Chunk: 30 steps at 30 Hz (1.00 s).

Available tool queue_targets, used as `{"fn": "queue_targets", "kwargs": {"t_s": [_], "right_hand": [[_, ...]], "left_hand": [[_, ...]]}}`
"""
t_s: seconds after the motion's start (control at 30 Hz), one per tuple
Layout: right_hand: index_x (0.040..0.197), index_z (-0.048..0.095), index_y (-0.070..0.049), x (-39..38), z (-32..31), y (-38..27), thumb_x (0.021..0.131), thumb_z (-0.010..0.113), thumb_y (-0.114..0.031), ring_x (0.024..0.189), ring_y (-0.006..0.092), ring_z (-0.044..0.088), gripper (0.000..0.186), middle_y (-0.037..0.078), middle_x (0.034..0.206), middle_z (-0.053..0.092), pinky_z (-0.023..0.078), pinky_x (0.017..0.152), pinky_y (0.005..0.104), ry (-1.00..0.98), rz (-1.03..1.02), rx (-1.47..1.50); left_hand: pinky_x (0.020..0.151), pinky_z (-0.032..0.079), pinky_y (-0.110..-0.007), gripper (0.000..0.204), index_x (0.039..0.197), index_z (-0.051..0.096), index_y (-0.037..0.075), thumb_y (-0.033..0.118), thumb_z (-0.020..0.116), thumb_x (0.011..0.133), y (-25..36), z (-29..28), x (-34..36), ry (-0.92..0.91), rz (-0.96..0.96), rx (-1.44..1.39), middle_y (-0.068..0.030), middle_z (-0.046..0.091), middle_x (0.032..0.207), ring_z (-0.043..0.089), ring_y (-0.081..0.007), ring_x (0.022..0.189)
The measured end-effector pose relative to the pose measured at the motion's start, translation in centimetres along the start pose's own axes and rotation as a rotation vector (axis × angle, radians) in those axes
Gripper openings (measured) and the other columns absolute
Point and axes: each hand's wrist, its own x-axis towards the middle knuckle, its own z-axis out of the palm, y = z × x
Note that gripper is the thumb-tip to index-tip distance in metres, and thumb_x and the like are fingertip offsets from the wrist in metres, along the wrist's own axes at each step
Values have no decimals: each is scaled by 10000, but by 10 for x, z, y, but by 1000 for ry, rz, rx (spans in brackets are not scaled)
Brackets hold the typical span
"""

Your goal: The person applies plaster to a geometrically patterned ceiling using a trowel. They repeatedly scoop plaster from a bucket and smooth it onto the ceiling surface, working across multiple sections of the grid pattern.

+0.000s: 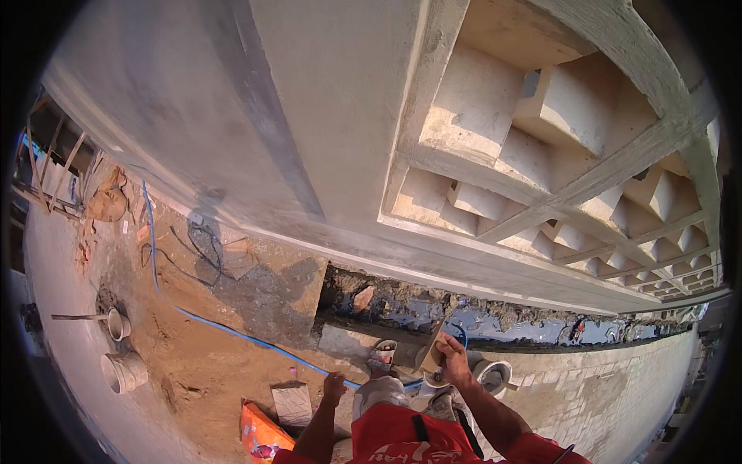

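Observation:
A flat tan board (430,349), possibly a plasterer's float, is gripped in my right hand (454,359), with the fingers wrapped round its near edge. Just right of that hand stands a round pale bucket (495,374) with a stick-like thing at its rim. My left hand (334,388) hangs low with curled fingers, and nothing shows in it. A blue hose (263,342) runs across the ground close by that hand. My sandalled foot (382,354) shows between the two hands.
A grey plastered wall (332,100) with a deep concrete lattice (572,201) rises ahead. At its base lies a trench (525,329) with dark, wet-looking contents. An orange bag (261,435) and a square slab (292,404) lie left; a white bucket (127,373) is farther left.

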Motion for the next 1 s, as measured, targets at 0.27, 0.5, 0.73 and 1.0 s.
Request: {"fn": "queue_targets", "kwargs": {"t_s": [0.27,0.5,0.73,1.0], "right_hand": [[1116,548,-50,-6,-148,94,827,543,-129,831,201,608,299,71,943,595,541,724,359,310,213,-304],[1113,549,-53,-28,-125,100,850,510,-149,853,201,591,283,74,956,588,524,732,350,340,185,-478],[1126,547,-36,-12,-142,91,836,579,-170,1016,141,523,321,62,1140,543,434,862,290,308,151,-469],[1163,510,-101,-6,-274,158,851,541,-143,1094,285,507,316,162,1255,480,436,899,329,-176,-706,-1458]], "left_hand": [[556,489,-345,248,1020,554,81,171,575,789,-120,33,18,-9,-318,-141,-102,588,915,617,-255,677],[763,386,-341,381,1142,471,67,241,575,819,-128,44,15,-75,-232,-56,-136,518,1076,522,-227,901],[969,283,-337,524,1264,389,53,312,575,848,-110,101,69,-292,68,108,-169,448,1237,427,-199,1125],[1010,258,-334,558,1289,374,47,330,578,854,-94,207,81,-395,200,213,-176,432,1257,405,-187,1167]]}}
